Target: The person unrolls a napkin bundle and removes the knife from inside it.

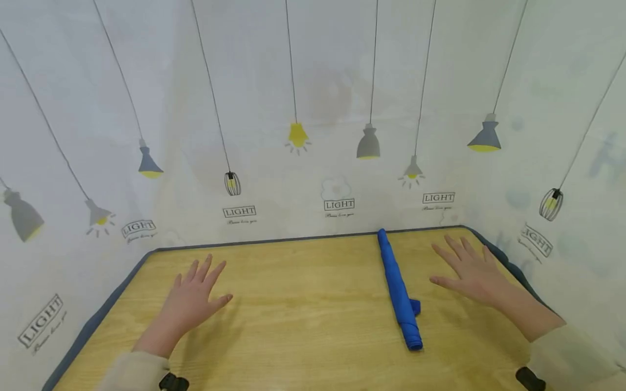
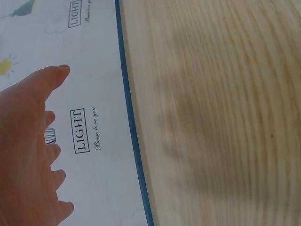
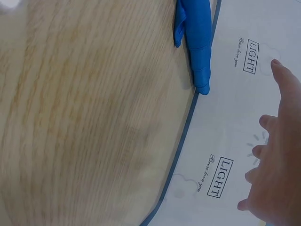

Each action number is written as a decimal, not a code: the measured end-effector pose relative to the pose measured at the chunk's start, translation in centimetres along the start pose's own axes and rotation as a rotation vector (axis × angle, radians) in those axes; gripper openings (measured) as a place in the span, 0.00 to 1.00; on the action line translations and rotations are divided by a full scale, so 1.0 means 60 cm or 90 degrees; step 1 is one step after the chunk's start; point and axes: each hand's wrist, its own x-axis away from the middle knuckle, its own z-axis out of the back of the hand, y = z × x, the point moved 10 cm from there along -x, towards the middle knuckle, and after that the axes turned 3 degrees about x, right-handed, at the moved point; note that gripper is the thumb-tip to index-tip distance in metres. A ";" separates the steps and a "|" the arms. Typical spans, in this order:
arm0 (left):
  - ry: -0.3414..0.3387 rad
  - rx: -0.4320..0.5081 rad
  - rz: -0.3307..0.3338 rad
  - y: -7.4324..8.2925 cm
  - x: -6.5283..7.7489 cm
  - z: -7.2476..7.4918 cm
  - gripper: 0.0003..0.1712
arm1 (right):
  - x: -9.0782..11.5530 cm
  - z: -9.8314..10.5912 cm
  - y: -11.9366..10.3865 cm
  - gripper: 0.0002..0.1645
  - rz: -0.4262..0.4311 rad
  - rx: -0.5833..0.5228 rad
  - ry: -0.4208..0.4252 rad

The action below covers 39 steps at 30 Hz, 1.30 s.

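A tightly rolled blue sheet (image 1: 398, 288), of cloth or soft plastic, lies lengthwise on the wooden table, right of the middle. A short flap sticks out of its right side near the front end. My right hand (image 1: 471, 271) hovers to the right of the roll, fingers spread, apart from it. In the right wrist view the roll (image 3: 198, 44) shows at the top, away from the hand (image 3: 277, 155). Over the left part of the table is my left hand (image 1: 191, 298), its fingers spread and holding nothing. The left wrist view shows that hand (image 2: 28, 146) at the left edge.
White walls (image 1: 337, 163) printed with hanging lamps and the word LIGHT enclose the table (image 1: 293, 309) at the back and both sides. Dark blue edging (image 1: 269, 242) runs where table and walls meet. Both wrists wear dark straps below pale sleeves (image 1: 139, 369).
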 end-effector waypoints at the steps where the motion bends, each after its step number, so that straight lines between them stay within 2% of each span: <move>1: -0.002 0.003 0.000 0.000 0.000 -0.002 0.45 | 0.001 -0.001 0.000 0.52 0.000 0.000 0.000; 11: 0.005 0.024 -0.010 0.012 -0.013 -0.003 0.45 | -0.002 -0.002 -0.008 0.52 0.006 -0.008 -0.004; 22: -0.011 0.026 -0.012 0.031 -0.030 -0.020 0.45 | -0.006 -0.008 -0.009 0.52 0.001 -0.010 -0.025; 27: -0.034 0.025 -0.010 0.039 -0.035 -0.032 0.45 | -0.004 -0.012 -0.006 0.53 0.000 -0.007 -0.031; 39: -0.044 0.016 -0.024 0.059 -0.055 -0.037 0.43 | -0.003 -0.010 -0.002 0.54 0.002 -0.005 -0.033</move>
